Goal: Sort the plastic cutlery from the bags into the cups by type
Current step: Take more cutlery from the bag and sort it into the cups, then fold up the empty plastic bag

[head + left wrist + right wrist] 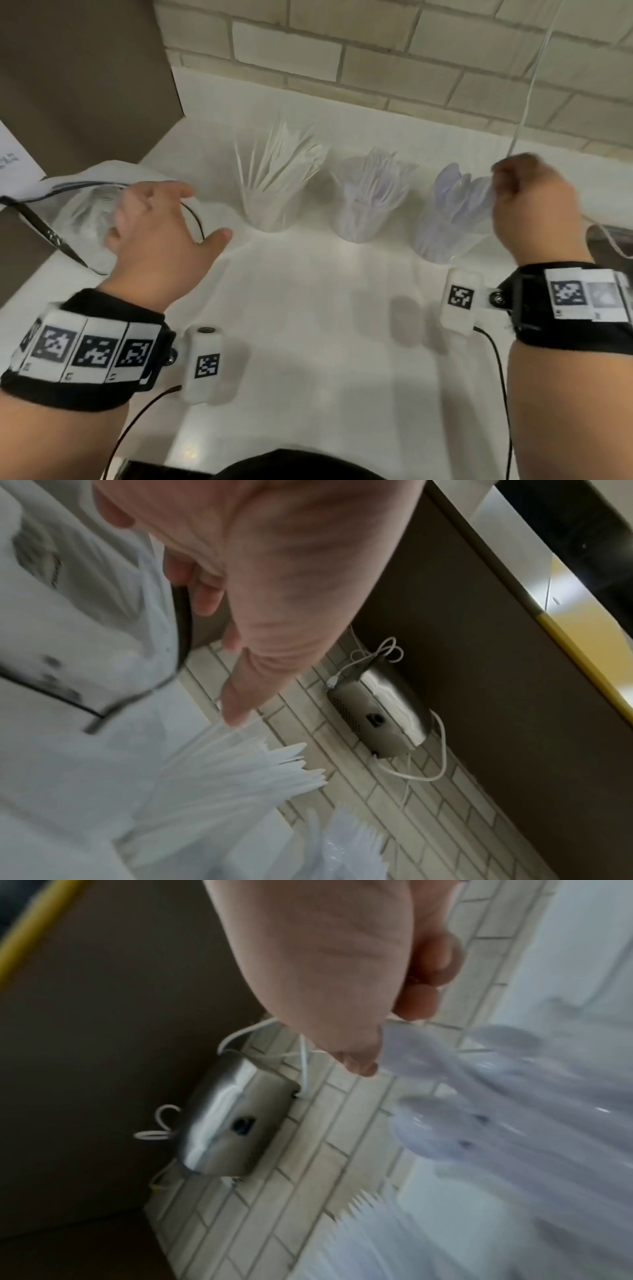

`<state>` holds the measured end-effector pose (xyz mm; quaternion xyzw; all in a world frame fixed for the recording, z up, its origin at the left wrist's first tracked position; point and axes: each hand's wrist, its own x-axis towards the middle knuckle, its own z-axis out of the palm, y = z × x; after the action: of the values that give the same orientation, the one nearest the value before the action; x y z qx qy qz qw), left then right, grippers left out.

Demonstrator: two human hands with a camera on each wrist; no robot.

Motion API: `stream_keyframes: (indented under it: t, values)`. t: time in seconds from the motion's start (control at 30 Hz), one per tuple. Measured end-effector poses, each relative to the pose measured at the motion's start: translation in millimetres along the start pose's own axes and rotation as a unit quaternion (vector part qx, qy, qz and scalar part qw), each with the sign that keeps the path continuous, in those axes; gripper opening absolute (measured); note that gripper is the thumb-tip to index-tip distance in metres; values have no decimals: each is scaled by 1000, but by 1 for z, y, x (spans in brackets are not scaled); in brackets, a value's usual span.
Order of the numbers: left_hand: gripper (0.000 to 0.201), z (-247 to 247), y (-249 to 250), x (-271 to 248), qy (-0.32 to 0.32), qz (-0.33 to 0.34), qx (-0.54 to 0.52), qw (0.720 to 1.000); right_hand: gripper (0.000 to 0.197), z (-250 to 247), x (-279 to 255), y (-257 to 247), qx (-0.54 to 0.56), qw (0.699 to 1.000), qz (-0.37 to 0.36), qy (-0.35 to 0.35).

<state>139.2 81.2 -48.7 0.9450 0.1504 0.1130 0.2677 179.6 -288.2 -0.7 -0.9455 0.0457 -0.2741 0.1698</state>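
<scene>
Three clear cups stand in a row on the white counter (325, 325): knives (274, 185) on the left, forks (366, 202) in the middle, spoons (445, 219) on the right. My right hand (496, 193) is over the spoon cup and pinches a clear spoon (411, 1045) by its bowl end between thumb and fingers. My left hand (197, 219) is spread with straight fingers over a clear zip bag (75, 212) at the far left, left of the knife cup. The bag (68, 642) looks crumpled; its contents are too blurred to make out.
A brown partition (85, 85) walls off the left side. The tiled wall (376, 51) runs behind the cups and carries a steel box (377, 718) with a white cable (527, 85) hanging near my right hand. A sheet of paper (17, 154) lies far left.
</scene>
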Motion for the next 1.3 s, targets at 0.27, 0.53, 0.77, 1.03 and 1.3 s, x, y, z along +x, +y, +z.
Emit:
stream_keyframes:
  t: [0.27, 0.53, 0.77, 1.03, 1.3]
  values:
    - [86, 0, -17, 6, -70, -88, 50, 992, 36, 48, -8, 18, -96, 993, -55, -52]
    - [67, 12, -33, 14, -191, -61, 105, 974, 23, 46, -18, -42, -28, 993, -104, 56]
    - [44, -8, -7, 4, -197, 39, 49, 978, 48, 75, -60, -141, 105, 953, -213, -186]
    - [16, -41, 10, -17, -144, 109, -198, 963, 72, 91, -58, -165, 191, 895, -148, -376]
    - [28, -40, -1, -14, -4, 85, -254, 963, 40, 62, -56, -142, 412, 820, -28, -396]
